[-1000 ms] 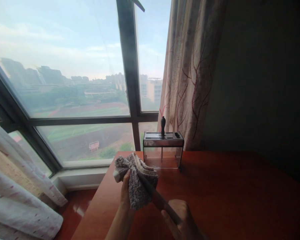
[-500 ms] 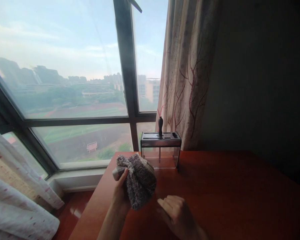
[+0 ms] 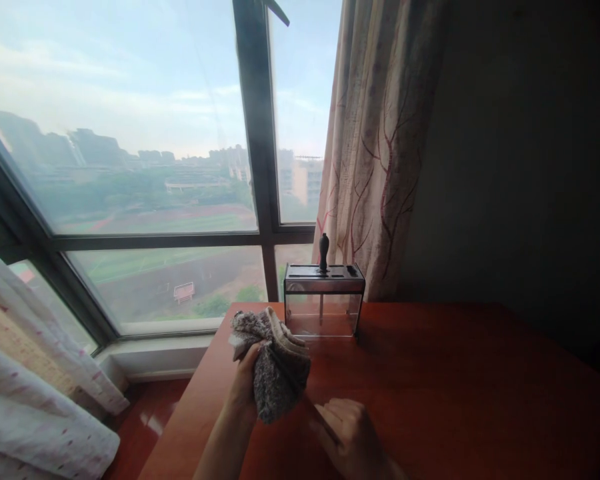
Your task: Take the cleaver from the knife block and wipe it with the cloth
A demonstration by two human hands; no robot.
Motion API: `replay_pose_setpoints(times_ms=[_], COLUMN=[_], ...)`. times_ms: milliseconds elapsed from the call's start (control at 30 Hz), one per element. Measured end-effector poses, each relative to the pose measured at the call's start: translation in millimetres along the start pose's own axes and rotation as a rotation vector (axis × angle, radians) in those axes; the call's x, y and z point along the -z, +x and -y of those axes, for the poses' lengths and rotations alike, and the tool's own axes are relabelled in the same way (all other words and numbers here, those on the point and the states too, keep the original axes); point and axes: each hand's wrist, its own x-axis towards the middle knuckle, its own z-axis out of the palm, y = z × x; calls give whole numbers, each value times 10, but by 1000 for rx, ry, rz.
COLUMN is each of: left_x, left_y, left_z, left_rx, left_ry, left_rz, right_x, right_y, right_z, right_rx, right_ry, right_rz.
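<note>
My left hand (image 3: 245, 387) is closed around a bunched, fuzzy grey cloth (image 3: 283, 380) above the left part of the table. Just to the right and lower, my right hand (image 3: 353, 430) makes a fist. Between its thumb and fingers runs a thin dark strip that looks like a knife (image 3: 323, 419), seen nearly edge-on and pointing up toward the cloth. Its handle is hidden in the fist. Beyond the hands stands a clear knife block (image 3: 324, 287) with a dark slotted top. One black-handled knife (image 3: 323, 253) sits upright in it.
The reddish-brown wooden table (image 3: 455, 380) spreads to the right, with its left edge beside my left arm. A large window (image 3: 155, 240) is behind it. Curtains hang at the right (image 3: 375, 147) and lower left (image 3: 40, 400).
The cloth has turned a little in my left hand, so more of its pale folded edge shows. My right hand has dropped slightly, and the dark strip shows more clearly.
</note>
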Motion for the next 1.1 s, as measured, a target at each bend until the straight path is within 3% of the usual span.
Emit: replay_pose_setpoints(times_ms=[100,633,800,933,1100], left_x=[-9,15,28,59,95], left_y=[6,-49,21,80,97], left_z=[22,-5,42,84,97], left_rx=[88,53,18,-81,-108], left_ry=[-24,26,14,19,-2], left_rz=[49,38,20,-13,18], right_x=[-14,-63,-45,-15,-7], right_y=[-2,-21,-12,-36,-71], right_z=[-8,-75,-26,36,142], right_rx=[-30,26,-11,-198,-780], right_ry=[25,-117,-12,288,792], right_rz=[22,-46,-19,75,73])
